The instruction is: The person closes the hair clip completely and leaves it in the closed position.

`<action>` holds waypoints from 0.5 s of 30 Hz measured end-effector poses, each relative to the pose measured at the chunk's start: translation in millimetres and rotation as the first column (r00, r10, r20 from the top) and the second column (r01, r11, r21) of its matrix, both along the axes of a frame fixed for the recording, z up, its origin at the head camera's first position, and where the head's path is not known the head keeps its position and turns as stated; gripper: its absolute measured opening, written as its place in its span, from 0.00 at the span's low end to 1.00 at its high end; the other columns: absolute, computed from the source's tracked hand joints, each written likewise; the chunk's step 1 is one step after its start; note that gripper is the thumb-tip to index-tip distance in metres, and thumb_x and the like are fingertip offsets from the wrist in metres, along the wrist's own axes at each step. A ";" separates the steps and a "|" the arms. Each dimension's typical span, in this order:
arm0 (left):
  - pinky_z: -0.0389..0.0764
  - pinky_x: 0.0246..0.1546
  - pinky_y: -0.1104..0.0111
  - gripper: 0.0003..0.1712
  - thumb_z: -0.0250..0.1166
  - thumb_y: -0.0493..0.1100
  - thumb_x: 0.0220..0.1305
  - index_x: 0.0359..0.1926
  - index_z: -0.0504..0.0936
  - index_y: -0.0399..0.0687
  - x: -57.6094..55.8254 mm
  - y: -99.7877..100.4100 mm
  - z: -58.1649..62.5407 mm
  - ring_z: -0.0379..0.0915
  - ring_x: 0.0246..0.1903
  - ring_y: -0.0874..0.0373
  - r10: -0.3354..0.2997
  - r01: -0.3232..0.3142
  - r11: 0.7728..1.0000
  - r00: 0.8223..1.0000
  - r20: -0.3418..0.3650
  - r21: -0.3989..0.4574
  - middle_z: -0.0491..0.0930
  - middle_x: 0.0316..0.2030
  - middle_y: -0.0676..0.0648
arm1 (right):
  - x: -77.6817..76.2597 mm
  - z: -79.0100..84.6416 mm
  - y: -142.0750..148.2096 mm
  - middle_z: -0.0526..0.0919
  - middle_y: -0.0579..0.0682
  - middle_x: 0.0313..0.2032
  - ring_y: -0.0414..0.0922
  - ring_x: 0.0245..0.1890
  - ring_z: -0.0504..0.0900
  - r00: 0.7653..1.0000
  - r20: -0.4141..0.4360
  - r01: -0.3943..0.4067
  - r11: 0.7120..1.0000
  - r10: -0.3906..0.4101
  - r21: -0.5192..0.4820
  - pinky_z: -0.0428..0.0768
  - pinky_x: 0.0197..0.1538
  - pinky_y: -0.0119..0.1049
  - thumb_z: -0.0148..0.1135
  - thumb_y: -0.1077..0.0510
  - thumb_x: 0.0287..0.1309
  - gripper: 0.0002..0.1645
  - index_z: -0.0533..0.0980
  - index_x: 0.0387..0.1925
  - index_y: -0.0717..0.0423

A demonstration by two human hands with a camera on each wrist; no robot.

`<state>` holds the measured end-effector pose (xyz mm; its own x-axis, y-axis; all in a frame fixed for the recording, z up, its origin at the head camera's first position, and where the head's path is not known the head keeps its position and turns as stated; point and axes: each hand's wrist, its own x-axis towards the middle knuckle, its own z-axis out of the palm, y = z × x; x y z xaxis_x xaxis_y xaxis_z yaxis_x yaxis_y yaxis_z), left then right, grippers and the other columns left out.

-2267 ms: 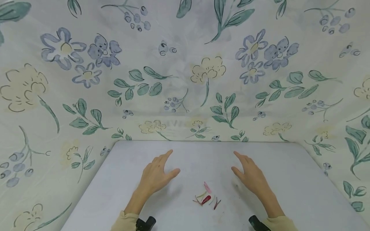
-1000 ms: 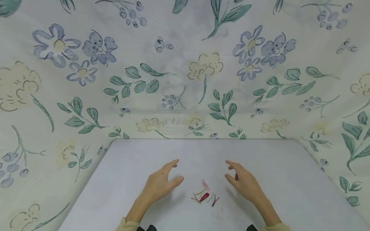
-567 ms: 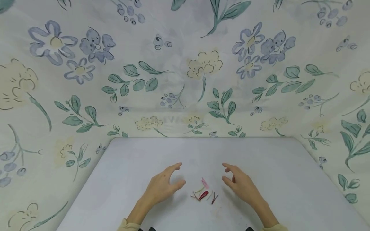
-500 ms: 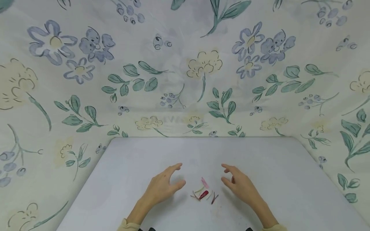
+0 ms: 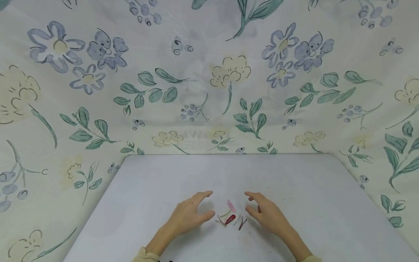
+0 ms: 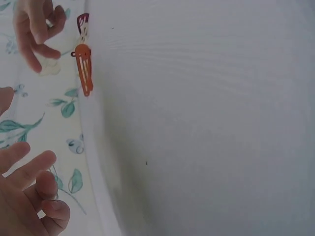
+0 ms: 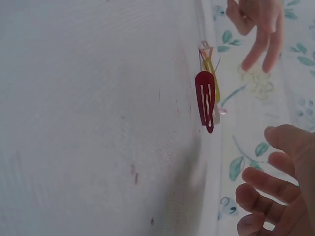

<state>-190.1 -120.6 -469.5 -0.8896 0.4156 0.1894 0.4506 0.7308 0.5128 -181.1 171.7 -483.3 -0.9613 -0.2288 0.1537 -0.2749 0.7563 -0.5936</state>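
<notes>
Several snap hair clips lie in a loose cluster on the white table between my hands. In the head view a dark red hair clip (image 5: 230,219) is at the middle, with a pink hair clip (image 5: 231,205) just beyond it and a dark clip (image 5: 242,223) to its right. The left wrist view shows an orange hair clip (image 6: 84,70). My left hand (image 5: 190,215) hovers left of the cluster, thumb and fingers apart, holding nothing. To the right, my right hand (image 5: 269,214) hovers with loosely bent fingers, also holding nothing.
The white tabletop (image 5: 157,174) has a few small dark specks (image 7: 136,177). A flower-printed cloth (image 5: 209,91) hangs behind the table and along both sides.
Both hands have moved inward and closer to the hair clips, staying off them. The head view has tilted slightly upward and closer. The clips lie as before.
</notes>
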 end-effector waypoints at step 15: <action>0.80 0.49 0.54 0.33 0.64 0.61 0.62 0.65 0.73 0.58 7.5 19.4 -6.7 0.77 0.56 0.55 -0.135 0.135 0.989 0.991 -0.008 -0.064 0.78 0.59 0.55 | 5.6 -1.7 -2.6 0.81 0.44 0.47 0.33 0.24 0.68 0.999 -0.010 -0.047 0.998 0.048 0.033 0.71 0.26 0.28 0.66 0.52 0.62 0.28 0.73 0.63 0.46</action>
